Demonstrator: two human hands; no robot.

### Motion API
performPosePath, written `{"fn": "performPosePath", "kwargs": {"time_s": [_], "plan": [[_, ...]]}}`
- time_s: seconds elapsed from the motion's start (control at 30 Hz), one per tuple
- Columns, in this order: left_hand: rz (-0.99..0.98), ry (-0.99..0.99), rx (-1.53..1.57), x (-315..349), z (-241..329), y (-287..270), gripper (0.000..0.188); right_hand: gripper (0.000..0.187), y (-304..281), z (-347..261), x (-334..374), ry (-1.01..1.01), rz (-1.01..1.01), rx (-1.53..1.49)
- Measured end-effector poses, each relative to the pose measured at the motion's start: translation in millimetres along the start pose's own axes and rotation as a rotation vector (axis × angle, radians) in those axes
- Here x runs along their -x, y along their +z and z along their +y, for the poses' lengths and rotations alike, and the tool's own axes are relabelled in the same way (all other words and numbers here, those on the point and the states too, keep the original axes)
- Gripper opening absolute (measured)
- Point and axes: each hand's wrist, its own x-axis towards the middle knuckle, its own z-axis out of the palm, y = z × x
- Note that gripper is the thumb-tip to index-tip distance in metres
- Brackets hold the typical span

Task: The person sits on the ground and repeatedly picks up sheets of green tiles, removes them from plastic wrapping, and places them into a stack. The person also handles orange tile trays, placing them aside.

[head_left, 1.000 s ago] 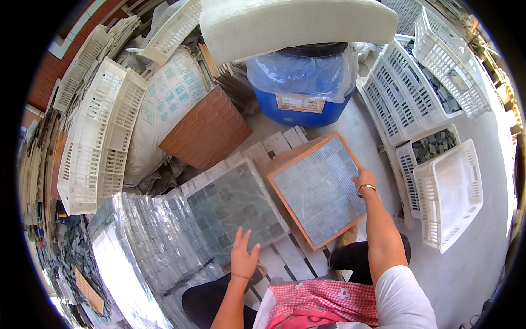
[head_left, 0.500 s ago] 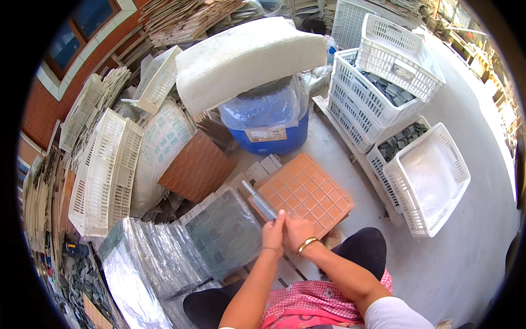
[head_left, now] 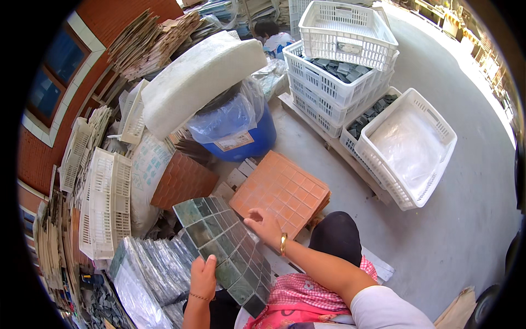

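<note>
Mosaic tile sheet, green and glossy, is held between both hands just above the person's lap, tilted so its far corner rises toward the stacked material on the left. Largest around it is a long white curved block lying across a blue barrel lined with clear plastic. To the right, white plastic crates stand stacked on a low pallet, some showing dark tile pieces inside, and a separate white crate lined with plastic film rests beside them on the concrete floor. An orange square-gridded board lies flat just beyond the sheet, near the person's knee. A brown tile panel leans to its left. Shiny wrapped bundles of sheets lie at the lower left. The left hand clamps the sheet's near edge, thumb on top. The right hand, with a gold bangle at the wrist, grips the sheet's right edge, fingers curled onto it, close to the orange board.
</note>
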Motion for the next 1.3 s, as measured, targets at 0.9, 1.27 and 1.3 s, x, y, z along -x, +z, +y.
{"fn": "performPosePath", "kwargs": {"time_s": [0.9,1.27,1.3], "plan": [[0.27,-0.365,-0.031,-29,-298,-86,0.032,0.025,62,100,9,0.691,-0.507,0.043],[0.5,-0.422,-0.119,-135,-323,-117,0.031,0.026,165,158,-112,0.435,-0.478,0.33],[0.489,-0.428,-0.119,-142,-325,-122,0.031,0.025,173,161,-118,0.433,-0.472,0.34]]}}
